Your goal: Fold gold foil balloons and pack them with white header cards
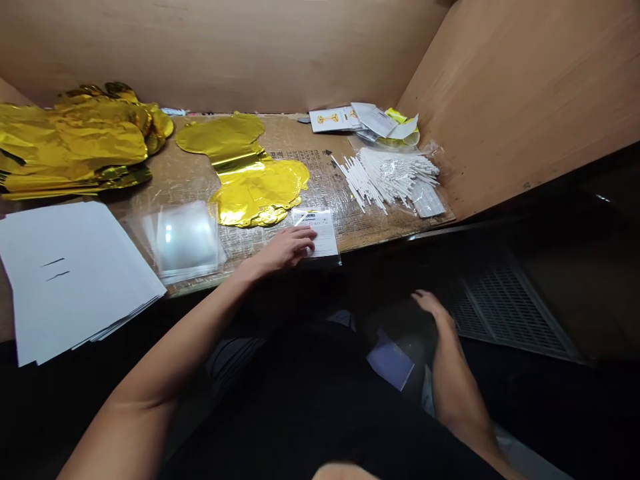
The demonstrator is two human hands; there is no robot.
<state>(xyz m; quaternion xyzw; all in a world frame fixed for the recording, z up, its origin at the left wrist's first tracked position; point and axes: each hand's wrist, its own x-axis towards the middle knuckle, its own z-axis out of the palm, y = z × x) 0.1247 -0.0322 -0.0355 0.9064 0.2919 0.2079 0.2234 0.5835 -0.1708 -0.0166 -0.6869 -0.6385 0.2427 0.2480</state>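
Observation:
My left hand (289, 248) rests at the table's front edge, its slightly bent fingers lying on a clear packet with a white printed card (325, 237) inside. The packet's near end reaches the table edge. Just beyond it lie shiny gold foil balloons (260, 190), flat and overlapping. Away from the table top, my right hand (425, 301) hangs low in the dark below the edge; its fingers are dim and smeared, and I see nothing clearly in them. A stack of clear plastic bags (187, 240) lies left of my left hand.
Gold foil balloons (75, 143) are heaped at the back left, with white sheets (75, 280) stacked in front. White sticks (385, 173) lie at the right, before several printed cards (335, 120). Wooden panels rise behind and to the right. A purple piece (391, 360) lies below.

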